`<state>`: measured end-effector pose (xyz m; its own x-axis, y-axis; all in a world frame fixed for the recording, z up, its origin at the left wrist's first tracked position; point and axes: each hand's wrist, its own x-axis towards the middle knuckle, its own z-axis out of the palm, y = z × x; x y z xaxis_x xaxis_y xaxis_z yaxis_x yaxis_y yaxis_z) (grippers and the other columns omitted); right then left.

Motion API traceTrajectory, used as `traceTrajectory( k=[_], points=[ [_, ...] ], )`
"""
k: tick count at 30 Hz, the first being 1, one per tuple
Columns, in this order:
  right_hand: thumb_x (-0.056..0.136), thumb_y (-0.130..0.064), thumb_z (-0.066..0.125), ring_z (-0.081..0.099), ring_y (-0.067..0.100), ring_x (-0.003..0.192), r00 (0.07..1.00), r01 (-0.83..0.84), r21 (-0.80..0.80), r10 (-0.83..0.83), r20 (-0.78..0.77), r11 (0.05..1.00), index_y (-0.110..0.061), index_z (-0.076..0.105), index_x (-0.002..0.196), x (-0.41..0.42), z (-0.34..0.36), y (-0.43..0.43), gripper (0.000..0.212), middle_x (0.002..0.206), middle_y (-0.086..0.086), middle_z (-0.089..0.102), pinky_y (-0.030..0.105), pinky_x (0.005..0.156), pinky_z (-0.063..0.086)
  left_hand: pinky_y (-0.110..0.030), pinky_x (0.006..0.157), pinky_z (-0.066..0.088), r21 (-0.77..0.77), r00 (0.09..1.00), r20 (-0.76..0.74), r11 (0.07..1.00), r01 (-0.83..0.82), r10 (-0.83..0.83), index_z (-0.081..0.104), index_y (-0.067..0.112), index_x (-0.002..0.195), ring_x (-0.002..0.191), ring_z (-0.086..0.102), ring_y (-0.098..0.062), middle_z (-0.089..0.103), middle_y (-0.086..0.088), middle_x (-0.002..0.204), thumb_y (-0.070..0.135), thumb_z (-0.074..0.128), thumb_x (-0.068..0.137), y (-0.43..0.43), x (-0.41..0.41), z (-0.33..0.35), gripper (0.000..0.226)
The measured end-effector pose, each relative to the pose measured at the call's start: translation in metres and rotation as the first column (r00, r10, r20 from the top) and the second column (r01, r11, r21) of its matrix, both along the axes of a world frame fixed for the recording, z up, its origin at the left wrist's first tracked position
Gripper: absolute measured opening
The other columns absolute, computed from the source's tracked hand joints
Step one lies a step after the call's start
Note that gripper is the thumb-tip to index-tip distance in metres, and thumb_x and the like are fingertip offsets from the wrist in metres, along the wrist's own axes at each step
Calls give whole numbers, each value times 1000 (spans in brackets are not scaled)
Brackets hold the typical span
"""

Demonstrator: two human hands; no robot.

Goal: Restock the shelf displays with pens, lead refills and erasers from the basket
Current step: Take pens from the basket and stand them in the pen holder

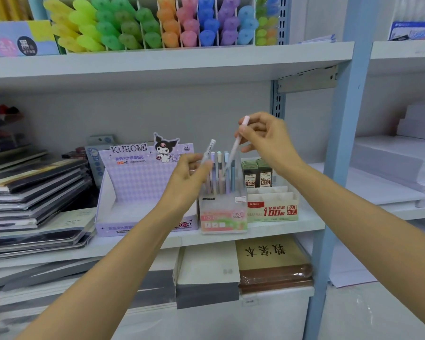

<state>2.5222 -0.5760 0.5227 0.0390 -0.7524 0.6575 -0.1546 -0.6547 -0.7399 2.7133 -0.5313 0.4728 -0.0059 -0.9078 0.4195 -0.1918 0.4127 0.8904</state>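
Observation:
My right hand (265, 141) pinches a pale pink pen (238, 141) and holds it slanted, its lower tip just above the clear Fruit Soda pen holder (222, 214) on the middle shelf. Several pastel pens (219, 173) stand upright in that holder. My left hand (189, 177) grips a white pen (207, 150) just left of the holder's top. A purple Kuromi lead refill display box (133, 182) stands to the left. To the right is a green lead refill box (272, 204) with dark refill cases (257, 174) at its back. The basket is out of view.
Stacked notebooks (32, 192) fill the shelf's left end. Coloured highlighters (157, 20) sit on the shelf above. A blue upright post (341, 143) bounds the bay on the right, with white paper stacks (398, 163) beyond. Paper pads (272, 261) lie on the shelf below.

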Motion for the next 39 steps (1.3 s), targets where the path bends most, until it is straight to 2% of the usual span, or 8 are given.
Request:
traceTrajectory(
  k=[4,8,13,21,27,31,34,39],
  points=[
    [90,-17,65,70,13,80,947,264,23,-255,-196,964,-13,65,103,-4,-23,-14,14,88,0,70,25,76,57,-19,65,43,-40,1000,-1,999,30,-30,61,20,103,76,54,-12,61,0,89,15,37,105,3,8,-4,24],
    [89,-25,67,65,10,84,885,351,-100,-364,-291,931,-16,67,103,7,-38,-13,16,90,-4,70,28,77,54,-17,44,40,-61,996,1,994,89,-89,60,17,110,59,60,-11,71,-8,84,23,42,103,9,12,-5,20],
    [90,-30,65,61,11,95,796,370,-168,-405,-449,914,-18,67,103,7,-37,-18,17,96,-2,68,32,88,49,-21,42,42,-61,994,19,992,111,-110,60,17,114,60,62,-13,72,-11,91,25,44,103,10,13,-3,21],
    [89,-22,67,56,12,91,791,318,-245,-398,-465,916,-28,51,118,14,-38,-22,33,80,-8,64,30,75,41,-22,43,43,-46,988,11,987,154,-153,60,15,116,60,59,-11,71,-7,83,24,45,102,9,12,-4,23],
    [90,-30,65,39,11,104,709,412,-304,-511,-486,859,-20,70,102,9,-42,-27,16,98,-3,61,26,80,35,-20,44,42,-39,985,12,985,170,-170,61,16,121,60,59,-9,69,-8,82,21,45,102,10,13,-4,25],
    [95,-33,57,46,10,106,819,347,-192,-397,-414,918,-21,67,119,5,-34,-16,29,109,-2,60,23,86,34,-17,45,40,-48,980,9,979,200,-200,59,23,129,55,53,-8,63,-4,72,20,44,103,11,14,-3,30],
    [96,-34,54,60,5,78,984,31,-73,-43,-173,997,-21,63,123,8,-21,5,31,102,-7,68,19,70,46,-16,45,36,-55,980,50,979,197,-194,65,21,120,50,46,-9,55,1,62,21,48,102,12,13,-3,25],
    [93,-18,62,62,7,63,960,-234,56,239,-145,971,-6,66,102,20,-15,23,15,74,-4,71,16,59,48,-15,46,37,-46,980,70,981,188,-185,68,16,113,49,46,-10,57,-1,63,20,55,99,15,9,0,20]
  ],
)
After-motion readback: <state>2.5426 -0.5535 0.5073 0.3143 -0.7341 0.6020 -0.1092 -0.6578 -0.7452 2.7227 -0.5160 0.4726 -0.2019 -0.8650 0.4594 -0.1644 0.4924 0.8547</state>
